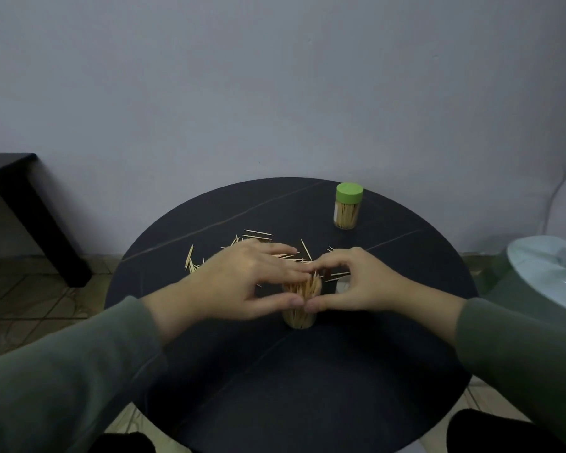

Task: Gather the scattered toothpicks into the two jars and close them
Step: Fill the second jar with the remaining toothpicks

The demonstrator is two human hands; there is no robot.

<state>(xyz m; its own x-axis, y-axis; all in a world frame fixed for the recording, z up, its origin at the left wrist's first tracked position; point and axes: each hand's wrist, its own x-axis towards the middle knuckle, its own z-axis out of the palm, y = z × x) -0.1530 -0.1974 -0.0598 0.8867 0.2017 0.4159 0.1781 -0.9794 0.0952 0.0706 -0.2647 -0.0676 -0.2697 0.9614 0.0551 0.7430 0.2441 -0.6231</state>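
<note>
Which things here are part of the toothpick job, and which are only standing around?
Part of the job:
- open jar, both hands around its top
- closed jar with green lid
- loose toothpicks
- left hand
- right hand

Standing around:
- round table under the work
- dark side table
- white object at right

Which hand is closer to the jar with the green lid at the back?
Right. The right hand is just in front of the green-lidded jar, slightly left of it; the left hand sits further left. Both hands are round the open jar, apart from the lidded one.
</note>
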